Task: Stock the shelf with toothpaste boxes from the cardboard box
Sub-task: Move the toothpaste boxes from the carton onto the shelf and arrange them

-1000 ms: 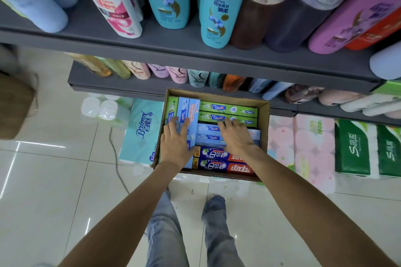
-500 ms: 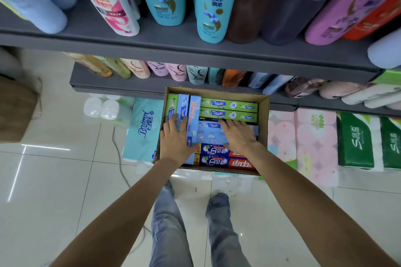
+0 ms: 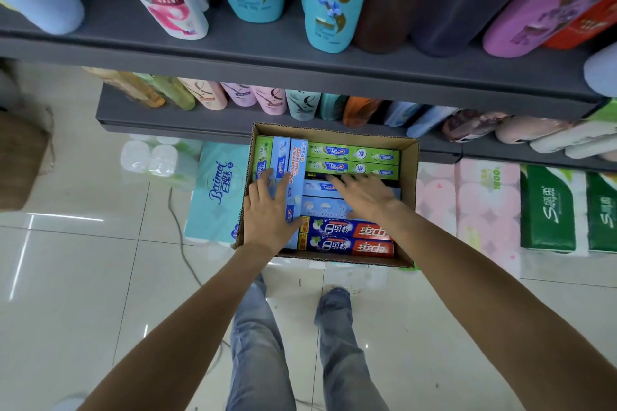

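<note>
Two hands reach down into an open cardboard box [image 3: 408,177] that sits on the tiled floor [image 3: 83,277] in front of the shelf [image 3: 300,63]. The left hand [image 3: 268,210] lies flat with fingers spread on the upright blue toothpaste boxes [image 3: 293,177] standing along the box's left side; its thumb presses the edge of one, but whether it has closed on any box cannot be told. The right hand [image 3: 365,195] is open and flat, fingers together, resting palm-down on the pale blue boxes [image 3: 320,205] lying across the middle, holding nothing. Beyond its fingertips lie two green boxes [image 3: 350,160] side by side against the far wall. Nearest the person lie two dark blue and red boxes [image 3: 347,238]. Shampoo bottles [image 3: 325,0] stand on the upper shelf, with smaller bottles [image 3: 267,98] on the shelf below. Tissue packs [image 3: 217,190] sit just left of the cardboard box, and pink and green paper packs [image 3: 547,210] to its right. The person's jeans [image 3: 260,344] show below the arms.
</note>
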Motion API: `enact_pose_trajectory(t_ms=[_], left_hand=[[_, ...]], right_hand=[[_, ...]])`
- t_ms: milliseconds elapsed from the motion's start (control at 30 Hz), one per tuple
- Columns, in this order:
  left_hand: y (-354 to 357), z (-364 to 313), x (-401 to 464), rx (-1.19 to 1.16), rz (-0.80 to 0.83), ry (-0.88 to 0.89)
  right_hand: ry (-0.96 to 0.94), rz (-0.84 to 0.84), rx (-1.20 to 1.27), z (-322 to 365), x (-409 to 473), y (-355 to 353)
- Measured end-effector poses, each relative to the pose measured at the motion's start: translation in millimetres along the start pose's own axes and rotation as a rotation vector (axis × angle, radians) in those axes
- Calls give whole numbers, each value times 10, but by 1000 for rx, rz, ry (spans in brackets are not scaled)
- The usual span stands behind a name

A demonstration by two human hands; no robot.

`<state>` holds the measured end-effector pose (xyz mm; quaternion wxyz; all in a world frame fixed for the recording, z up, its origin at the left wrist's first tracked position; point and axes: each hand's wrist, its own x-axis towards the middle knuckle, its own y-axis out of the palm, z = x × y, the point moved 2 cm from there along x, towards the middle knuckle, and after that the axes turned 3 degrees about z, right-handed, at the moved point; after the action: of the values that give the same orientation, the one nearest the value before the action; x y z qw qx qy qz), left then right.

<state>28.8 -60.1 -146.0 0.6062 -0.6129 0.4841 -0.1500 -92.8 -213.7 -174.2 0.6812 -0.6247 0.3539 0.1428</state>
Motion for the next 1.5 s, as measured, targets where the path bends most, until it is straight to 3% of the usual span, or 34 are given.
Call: enact_pose_trajectory(t_ms=[367,833,1100,1300,1500], left_hand=[[-19,-23,7,-3,13,-13],[11,-3,1,-8,9,-21],[51,-15,-17,-8,-32,-25],[64,11,6,-17,-26,-21],[5,-4,5,-28,21,-24]], right_hand=[[116,25,31,223,18,52],[59,-25,-25,198,-63,9],[-4,115,107,78,-4,-68],[-57,70,14,5,-43,-128],[49,-36,51,-9,-344,-299]])
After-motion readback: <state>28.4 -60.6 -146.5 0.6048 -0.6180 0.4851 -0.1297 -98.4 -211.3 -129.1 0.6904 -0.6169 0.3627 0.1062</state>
